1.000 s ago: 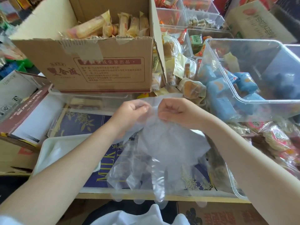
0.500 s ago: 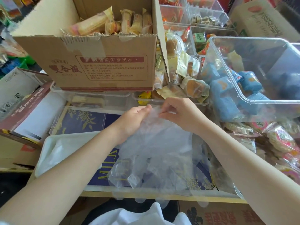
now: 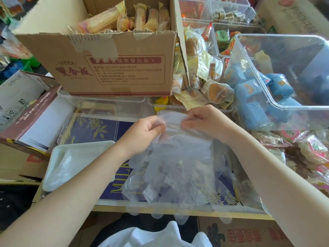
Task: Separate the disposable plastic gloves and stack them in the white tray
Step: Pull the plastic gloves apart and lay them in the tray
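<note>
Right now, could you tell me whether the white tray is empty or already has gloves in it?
Not empty: the white tray holds some clear plastic film, apparently separated gloves; how many, I cannot tell.

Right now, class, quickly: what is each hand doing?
Left hand: pinching the top edge of the clear disposable plastic gloves.
Right hand: pinching the same edge.

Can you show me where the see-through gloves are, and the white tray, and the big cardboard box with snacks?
gloves [image 3: 179,163], head view, on the palm part hanging below both hands.
white tray [image 3: 53,168], head view, on its left rim.
cardboard box [image 3: 114,68], head view, on its printed front wall.
</note>
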